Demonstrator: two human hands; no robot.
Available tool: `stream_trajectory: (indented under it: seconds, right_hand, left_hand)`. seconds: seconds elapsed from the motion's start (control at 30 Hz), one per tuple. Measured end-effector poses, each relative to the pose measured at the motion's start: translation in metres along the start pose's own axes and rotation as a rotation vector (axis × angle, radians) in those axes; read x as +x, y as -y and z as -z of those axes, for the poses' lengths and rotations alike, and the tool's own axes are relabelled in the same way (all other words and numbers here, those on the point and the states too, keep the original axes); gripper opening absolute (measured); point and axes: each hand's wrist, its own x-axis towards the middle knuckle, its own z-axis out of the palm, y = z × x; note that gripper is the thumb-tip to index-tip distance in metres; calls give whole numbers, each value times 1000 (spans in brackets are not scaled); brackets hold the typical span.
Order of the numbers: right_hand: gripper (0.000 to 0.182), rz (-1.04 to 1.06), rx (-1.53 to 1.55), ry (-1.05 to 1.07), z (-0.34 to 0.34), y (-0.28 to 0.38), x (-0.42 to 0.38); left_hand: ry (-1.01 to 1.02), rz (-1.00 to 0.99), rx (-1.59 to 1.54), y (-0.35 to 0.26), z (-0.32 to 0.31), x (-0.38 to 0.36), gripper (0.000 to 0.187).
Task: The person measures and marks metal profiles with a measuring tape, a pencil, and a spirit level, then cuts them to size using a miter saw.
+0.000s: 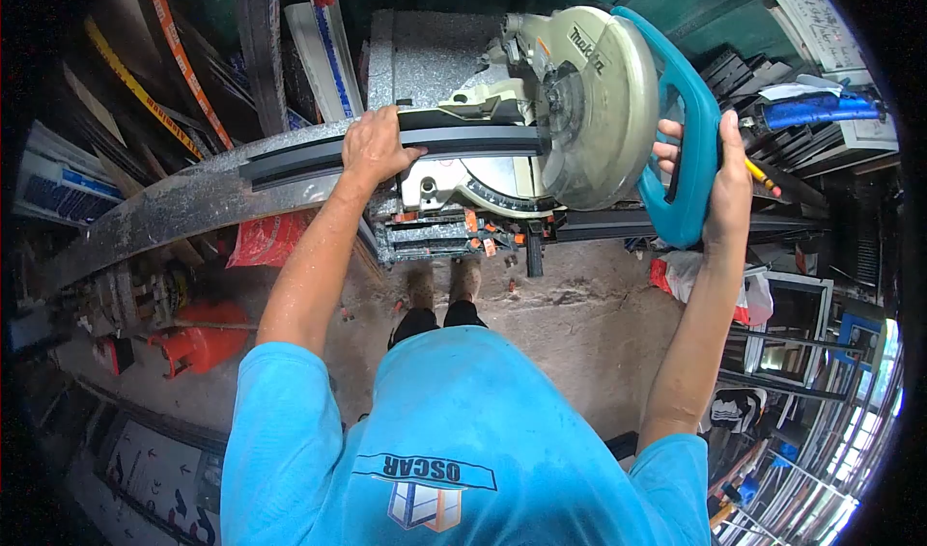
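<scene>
My left hand is closed over a dark grey metal profile, pressing it against the fence of a miter saw. The profile's right end runs in under the saw's round cream blade guard. Out to the left, its other end rests along a long speckled plank. My right hand is wrapped round the saw's teal loop handle, fingers through the opening. Below the profile shows the curved miter scale on the saw base. The blade itself is hidden by the guard.
Long profiles lean upright at the back left. Right of the saw lie a blue tool and a yellow pencil. Small offcuts lie on the floor near my feet. A red object stands at the lower left.
</scene>
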Motion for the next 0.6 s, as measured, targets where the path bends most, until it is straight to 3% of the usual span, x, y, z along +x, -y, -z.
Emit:
stream_trajectory:
  seconds: [0.23,0.6]
  right_hand:
    - [68,-69,-308,-6,0,39,12]
    - [59,0,-278,-9,-2,23,0]
  left_hand:
    - [-20,-24,25,3,-6,1,74]
    - [-49,-38,30,3,-6,-1,70]
